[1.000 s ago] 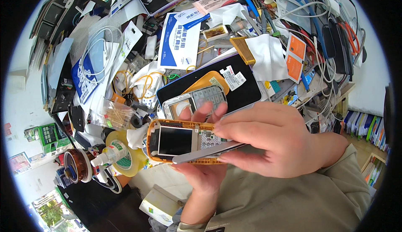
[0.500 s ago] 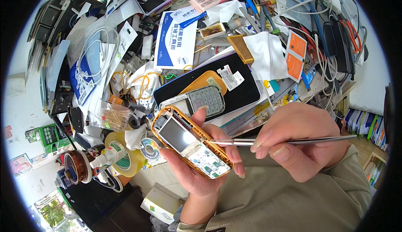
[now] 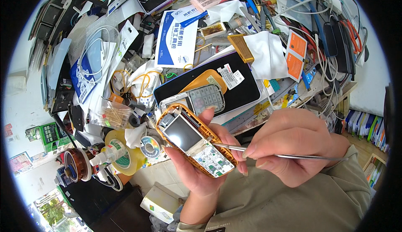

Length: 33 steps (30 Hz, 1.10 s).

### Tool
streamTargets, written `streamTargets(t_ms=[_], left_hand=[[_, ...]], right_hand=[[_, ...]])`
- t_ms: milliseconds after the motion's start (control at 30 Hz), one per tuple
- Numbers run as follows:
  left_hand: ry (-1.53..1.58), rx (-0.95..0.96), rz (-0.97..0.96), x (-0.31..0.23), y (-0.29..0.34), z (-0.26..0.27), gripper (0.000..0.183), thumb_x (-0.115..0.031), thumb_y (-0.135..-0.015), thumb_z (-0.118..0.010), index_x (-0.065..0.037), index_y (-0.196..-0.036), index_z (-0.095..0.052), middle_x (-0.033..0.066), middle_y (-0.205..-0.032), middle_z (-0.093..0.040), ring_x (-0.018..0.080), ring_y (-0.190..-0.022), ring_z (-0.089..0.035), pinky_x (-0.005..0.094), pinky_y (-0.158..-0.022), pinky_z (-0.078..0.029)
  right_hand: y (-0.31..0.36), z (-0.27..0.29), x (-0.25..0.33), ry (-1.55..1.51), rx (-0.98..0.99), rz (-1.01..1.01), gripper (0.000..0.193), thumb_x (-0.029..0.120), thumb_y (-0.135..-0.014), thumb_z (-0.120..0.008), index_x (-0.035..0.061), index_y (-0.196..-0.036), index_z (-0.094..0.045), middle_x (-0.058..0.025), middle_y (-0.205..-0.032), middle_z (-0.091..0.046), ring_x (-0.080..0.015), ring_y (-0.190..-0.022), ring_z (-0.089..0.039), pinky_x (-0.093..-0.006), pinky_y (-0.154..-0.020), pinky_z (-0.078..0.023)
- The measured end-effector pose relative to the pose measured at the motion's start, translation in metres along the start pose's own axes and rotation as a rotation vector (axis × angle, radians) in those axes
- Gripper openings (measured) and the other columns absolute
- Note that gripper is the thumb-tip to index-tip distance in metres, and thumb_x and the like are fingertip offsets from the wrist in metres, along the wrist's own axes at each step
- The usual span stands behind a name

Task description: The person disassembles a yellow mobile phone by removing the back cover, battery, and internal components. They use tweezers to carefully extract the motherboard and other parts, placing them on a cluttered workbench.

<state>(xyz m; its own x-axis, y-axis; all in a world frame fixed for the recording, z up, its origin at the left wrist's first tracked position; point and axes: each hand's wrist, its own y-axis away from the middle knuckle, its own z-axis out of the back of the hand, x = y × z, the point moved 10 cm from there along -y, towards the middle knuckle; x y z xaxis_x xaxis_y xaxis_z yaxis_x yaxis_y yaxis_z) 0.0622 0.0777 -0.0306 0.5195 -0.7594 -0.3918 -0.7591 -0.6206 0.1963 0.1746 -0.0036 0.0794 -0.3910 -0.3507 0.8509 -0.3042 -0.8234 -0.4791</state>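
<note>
An opened mobile phone (image 3: 182, 134) with an orange housing lies in my left hand (image 3: 201, 178). Its screen and the bare circuit board below it face up, and my fingers and thumb wrap its sides. Between the fingertips of my right hand (image 3: 299, 144) is a pair of thin metal tweezers (image 3: 233, 147). Their tip meets the phone's right edge, near where screen and board join. Behind the phone, a grey keypad frame (image 3: 207, 98) and an orange cover (image 3: 196, 83) rest on a dark tablet (image 3: 248, 90).
Cluttered bench all round. A white sticker (image 3: 230, 77) sits on the tablet, a brown comb-like block (image 3: 240, 49) and white cloth (image 3: 266, 56) beyond it. To the left are a dropper bottle (image 3: 109, 154), a yellow tape roll (image 3: 130, 165) and a solder spool (image 3: 149, 146). Cables (image 3: 331, 75) hang at right.
The phone has shifted slightly right and turned a little in my left hand. The tweezers' outer end has swung down toward me, with my right hand slightly lower.
</note>
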Motion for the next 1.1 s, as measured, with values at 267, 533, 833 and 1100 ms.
streamTargets(t_ms=[267, 533, 833, 1100], left_hand=[[0.053, 0.105, 0.100, 0.008, 0.001, -0.017, 0.080, -0.062, -0.107, -0.027, 0.007, -0.145, -0.043, 0.0154, -0.090, -0.063, 0.0219, -0.049, -0.058, 0.0332, -0.034, -0.047], [0.056, 0.114, 0.158, 0.016, 0.000, -0.012, 0.098, -0.077, -0.098, -0.024, 0.002, -0.156, -0.028, 0.0170, -0.099, -0.066, 0.0272, -0.066, -0.068, 0.0359, -0.041, -0.053], [0.027, 0.087, 0.097, 0.008, -0.003, -0.013, 0.089, -0.072, -0.102, -0.024, -0.005, -0.160, -0.022, 0.0167, -0.104, -0.065, 0.0266, -0.070, -0.066, 0.0325, -0.042, -0.050], [-0.313, -0.028, -0.022, -0.006, -0.005, -0.001, 0.099, -0.082, -0.095, -0.027, -0.009, -0.162, -0.020, 0.0107, -0.099, -0.058, 0.0223, -0.078, -0.063, 0.0306, -0.048, -0.050]], right_hand=[[0.007, -0.005, -0.033, -0.484, 0.008, -0.313, 0.015, 0.006, -0.102, -0.060, -0.0044, -0.110, -0.066, -0.0132, -0.092, -0.073, -0.0141, -0.078, -0.069, -0.0276, -0.068, -0.053], [0.029, -0.013, -0.058, -0.783, -0.131, -0.576, 0.018, 0.008, -0.105, -0.057, -0.0061, -0.113, -0.065, -0.0130, -0.096, -0.072, -0.0128, -0.078, -0.066, -0.0252, -0.069, -0.052], [0.026, 0.004, -0.053, -0.460, -0.122, -0.498, 0.019, 0.011, -0.104, -0.057, -0.0046, -0.109, -0.066, -0.0129, -0.094, -0.070, -0.0123, -0.075, -0.065, -0.0245, -0.067, -0.051], [0.012, -0.003, -0.024, -0.367, -0.024, -0.313, 0.028, 0.015, -0.107, -0.037, -0.0014, -0.106, -0.059, -0.0177, -0.093, -0.067, -0.0110, -0.063, -0.056, -0.0258, -0.059, -0.046]])
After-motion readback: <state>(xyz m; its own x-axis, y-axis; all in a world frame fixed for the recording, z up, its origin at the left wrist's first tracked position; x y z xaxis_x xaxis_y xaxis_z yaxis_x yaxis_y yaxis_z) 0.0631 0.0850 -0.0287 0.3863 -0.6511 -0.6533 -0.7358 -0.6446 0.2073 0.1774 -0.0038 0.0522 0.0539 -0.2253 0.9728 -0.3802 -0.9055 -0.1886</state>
